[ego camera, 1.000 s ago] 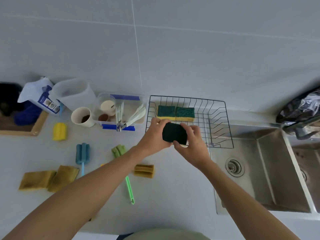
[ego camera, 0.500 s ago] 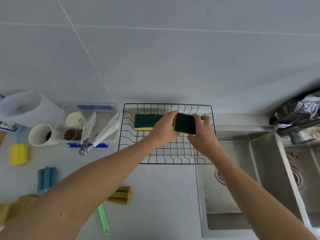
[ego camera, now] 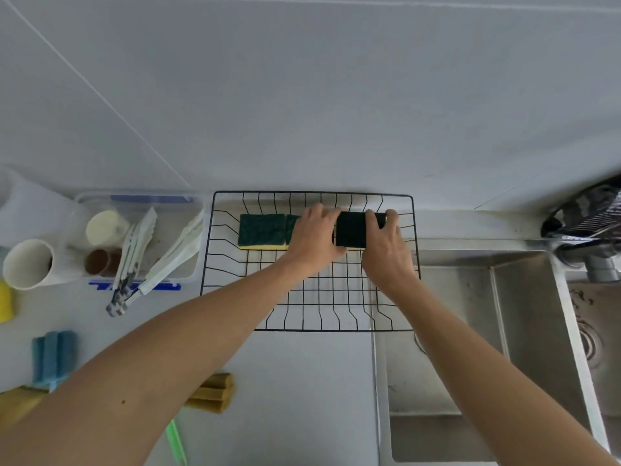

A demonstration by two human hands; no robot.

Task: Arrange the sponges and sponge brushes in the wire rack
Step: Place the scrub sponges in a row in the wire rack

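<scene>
A black wire rack (ego camera: 336, 329) stands against the wall beside the sink. Along its back row lie a green-and-yellow sponge (ego camera: 262, 232) and a second one half hidden under my left hand (ego camera: 314, 235). Both hands hold a dark green sponge (ego camera: 351, 230) down at the rack's back right; my right hand (ego camera: 386, 250) grips its right side. On the counter to the left lie a blue sponge brush (ego camera: 53, 356), a yellow sponge (ego camera: 6, 302), a tan sponge (ego camera: 215, 393) and a green brush handle (ego camera: 176, 443).
A clear plastic box (ego camera: 188, 264) with white tongs (ego camera: 168, 260) and small cups sits left of the rack. A white cup (ego camera: 27, 264) stands further left. The steel sink (ego camera: 470, 348) lies right of the rack, with a tap (ego camera: 594, 264) at far right.
Both hands carried the dark green sponge from above the rack's front edge to its back right, lowering it beside the two sponges there. The view shifted right.
</scene>
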